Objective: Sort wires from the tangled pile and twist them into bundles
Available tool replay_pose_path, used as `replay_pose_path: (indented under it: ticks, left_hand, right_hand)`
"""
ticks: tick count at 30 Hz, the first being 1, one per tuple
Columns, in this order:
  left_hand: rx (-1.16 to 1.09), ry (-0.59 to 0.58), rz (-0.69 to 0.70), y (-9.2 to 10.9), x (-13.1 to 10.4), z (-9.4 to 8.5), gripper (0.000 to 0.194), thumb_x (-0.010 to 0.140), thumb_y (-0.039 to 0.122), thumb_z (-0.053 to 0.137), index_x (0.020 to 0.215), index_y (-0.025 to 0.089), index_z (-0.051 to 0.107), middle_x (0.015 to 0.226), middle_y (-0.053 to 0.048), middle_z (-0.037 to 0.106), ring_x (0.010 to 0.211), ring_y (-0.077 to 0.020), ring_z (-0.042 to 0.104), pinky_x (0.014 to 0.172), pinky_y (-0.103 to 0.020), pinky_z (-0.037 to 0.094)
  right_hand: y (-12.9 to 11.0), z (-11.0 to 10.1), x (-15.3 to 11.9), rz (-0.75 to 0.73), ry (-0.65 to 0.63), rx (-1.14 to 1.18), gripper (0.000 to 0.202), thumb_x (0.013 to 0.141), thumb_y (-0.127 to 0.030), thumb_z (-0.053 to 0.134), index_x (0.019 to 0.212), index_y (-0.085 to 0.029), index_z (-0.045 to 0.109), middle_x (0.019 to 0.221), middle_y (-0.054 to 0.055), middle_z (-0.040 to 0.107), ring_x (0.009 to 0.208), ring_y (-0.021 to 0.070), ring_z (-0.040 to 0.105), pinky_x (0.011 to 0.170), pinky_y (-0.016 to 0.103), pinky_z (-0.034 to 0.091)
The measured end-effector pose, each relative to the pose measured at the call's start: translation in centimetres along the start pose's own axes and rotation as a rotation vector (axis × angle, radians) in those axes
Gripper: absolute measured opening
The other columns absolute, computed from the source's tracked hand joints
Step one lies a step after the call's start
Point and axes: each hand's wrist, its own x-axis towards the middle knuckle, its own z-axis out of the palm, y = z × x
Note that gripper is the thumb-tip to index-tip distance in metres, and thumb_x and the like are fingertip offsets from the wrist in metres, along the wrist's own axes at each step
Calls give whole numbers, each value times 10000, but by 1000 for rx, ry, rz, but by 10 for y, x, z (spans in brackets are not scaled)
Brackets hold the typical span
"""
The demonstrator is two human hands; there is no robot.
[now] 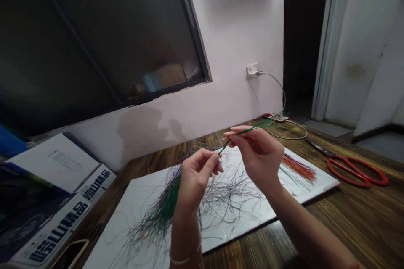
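Both hands pinch one bundle of thin green wires [244, 131] above a white board. My left hand [200, 172] grips its lower end between thumb and fingertips. Up and to the right, my right hand [257, 151] pinches the same bundle, whose loose ends fan out past the knuckles. Between the hands the short stretch looks twisted. Beneath lies a heap of loose dark wires [227, 201], and a thick green and purple wire pile [167, 201] sits partly behind my left wrist. An orange and purple wire bundle [299, 169] rests right of my right hand.
Red-handled scissors [356, 172] lie on the wooden table [344, 214], right of the white board [123, 210]. Boxes [59, 218] and a phone [71, 254] are at the left. A cable [284, 92] runs from the wall socket [252, 71] to the table.
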Motion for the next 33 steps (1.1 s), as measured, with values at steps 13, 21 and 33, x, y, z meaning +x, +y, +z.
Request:
replay_pose_path:
  ticks: [13,21,33]
  left_hand:
    - [-113,-343,-264,16,-14,-2,113,813,239,627,781,136,590,754,-91,717,661,-150,682,600,-225,503]
    - [-316,167,16,21,-8,20,143,764,269,689,822,138,688,802,-69,722,723,-152,686,674,-248,553]
    - [-583,648,83,26,-6,31,145,669,305,765,738,181,732,814,-21,695,677,-47,596,607,-119,474]
  right_hand:
    - [-13,-14,13,211,-198,48,254,816,-173,633,1067,-202,656,843,21,740,716,134,696,632,247,580]
    - [-27,-2,12,513,-382,182,166,826,-270,626,911,-147,697,775,50,731,690,132,689,635,242,575]
    - [-29,-2,0,577,-582,147,116,780,-199,663,871,-175,731,711,20,695,636,110,650,583,216,531]
